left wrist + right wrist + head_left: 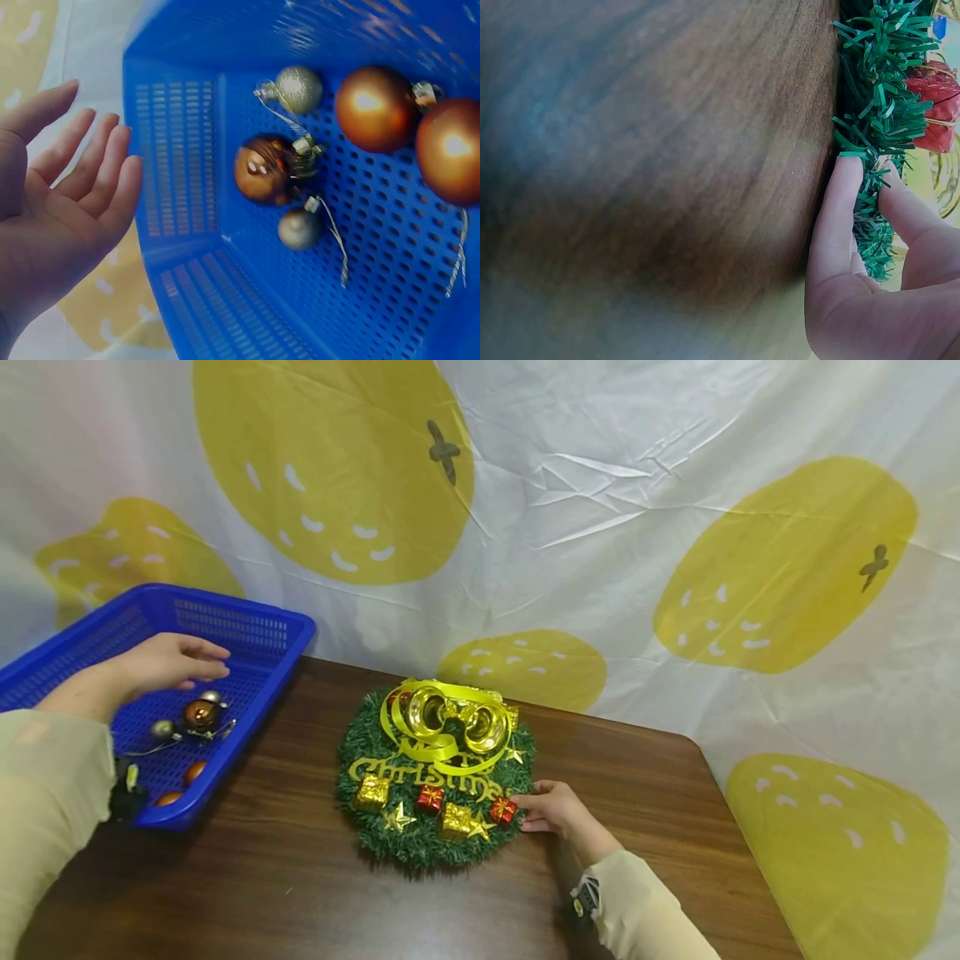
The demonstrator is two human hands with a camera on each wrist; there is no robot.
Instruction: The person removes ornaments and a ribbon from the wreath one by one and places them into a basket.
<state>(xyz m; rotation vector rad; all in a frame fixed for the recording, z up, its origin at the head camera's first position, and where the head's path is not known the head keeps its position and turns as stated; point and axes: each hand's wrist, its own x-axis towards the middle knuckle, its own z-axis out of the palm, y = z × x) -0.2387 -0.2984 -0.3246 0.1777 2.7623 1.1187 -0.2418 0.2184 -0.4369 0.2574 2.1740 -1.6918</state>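
Note:
A green Christmas wreath (416, 852) lies on the table, bearing gold lettering, small red and gold gift boxes, stars and a yellow ribbon with gold bells (429, 710). At its right edge, my right hand (555, 810) pinches the green tinsel between thumb and fingers, seen closely in the right wrist view (885, 277). My left hand (168, 660) is held over the blue basket (288, 643), holding nothing, its fingers loosely extended. Within that basket lie a shiny brown bauble (262, 169), two small pale gold baubles (300, 90) and copper baubles (375, 109).
The brown wooden table (285, 893) carries the basket at left and the wreath in the middle. Behind it hangs a white cloth (570, 577) printed with yellow fruit, which also runs down the right side.

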